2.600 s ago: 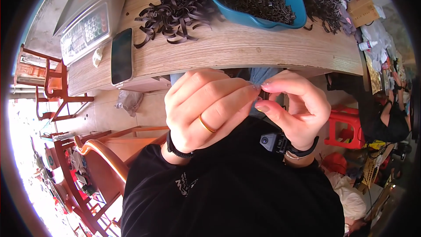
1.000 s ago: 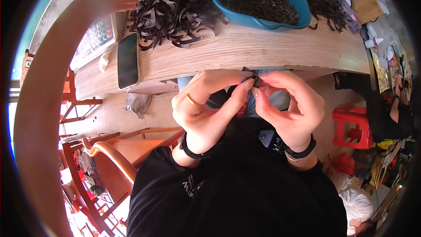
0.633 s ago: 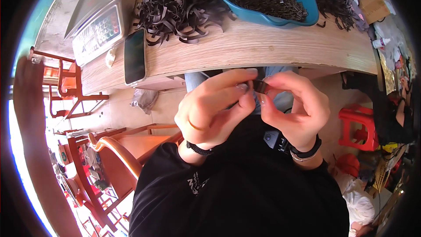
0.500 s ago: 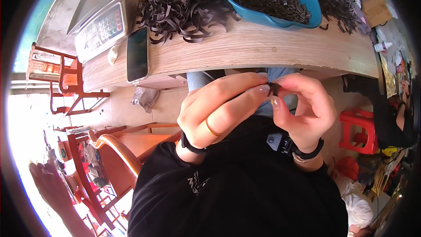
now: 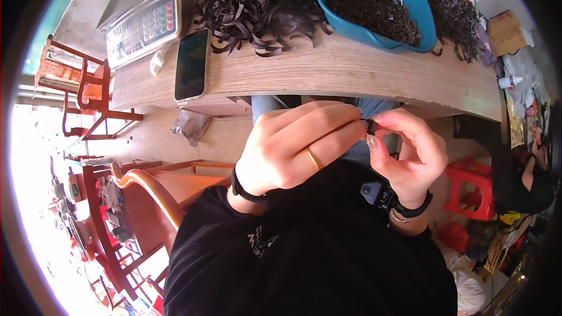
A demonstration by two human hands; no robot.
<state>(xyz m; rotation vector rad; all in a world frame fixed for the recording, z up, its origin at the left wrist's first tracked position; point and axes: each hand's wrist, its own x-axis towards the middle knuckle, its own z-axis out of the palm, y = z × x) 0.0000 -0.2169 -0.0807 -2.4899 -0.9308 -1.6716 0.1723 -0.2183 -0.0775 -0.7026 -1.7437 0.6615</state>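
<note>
My left hand (image 5: 298, 143) and my right hand (image 5: 410, 149) meet fingertip to fingertip in front of the table's edge. Pinched between them is a small black strip (image 5: 371, 125), mostly covered by the fingers. The left hand wears a gold ring, and its fingers lie closed and pointing to the right. On the right hand, thumb and forefinger close on the piece from the other side. Beyond the hands, a pile of loose black strips (image 5: 257, 9) lies on the table (image 5: 293, 76). Right of it stands a blue basin (image 5: 374, 38) filled with short black pieces.
A scale (image 5: 143, 26) and a dark-screened phone (image 5: 192, 65) are on the table's left. Another black heap (image 5: 453, 17) lies right of the basin. A wooden chair (image 5: 146, 184) stands at my left, a red stool (image 5: 470, 190) at my right. Someone in dark clothing (image 5: 521, 181) is at far right.
The whole view has shifted and tilted slightly. My left hand has turned a little and reaches farther right, and less of the black strip shows between the fingertips.
</note>
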